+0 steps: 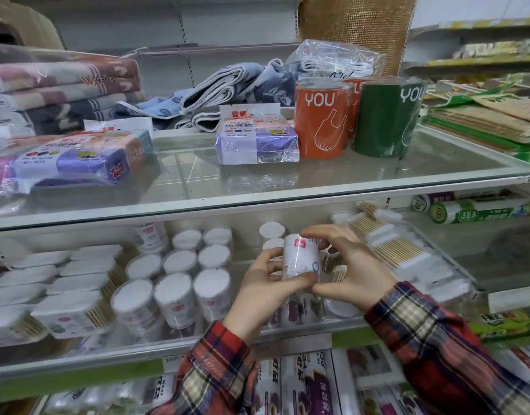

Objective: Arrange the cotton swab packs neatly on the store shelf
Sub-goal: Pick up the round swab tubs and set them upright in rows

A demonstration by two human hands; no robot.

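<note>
A round clear tub of cotton swabs [301,256] with a white label is held above the middle glass shelf [341,323]. My left hand [266,287] grips it from the left and below, thumb across its bottom. My right hand [352,266] curls over its top and right side. To the left, several round swab tubs [180,277] stand upright in rows. Flat rectangular swab packs [69,283] are lined up at the far left. Flat boxes of wooden-stick swabs [398,250] lie stacked at the right. More tubs stand behind and under my hands, partly hidden.
The upper glass shelf [257,187] carries bag packs [256,140], orange and green rolls [388,115] and folded towels [63,85]. Wrap rolls [473,209] lie at the right of the middle shelf. Boxes of cling wrap [311,384] fill the shelf below.
</note>
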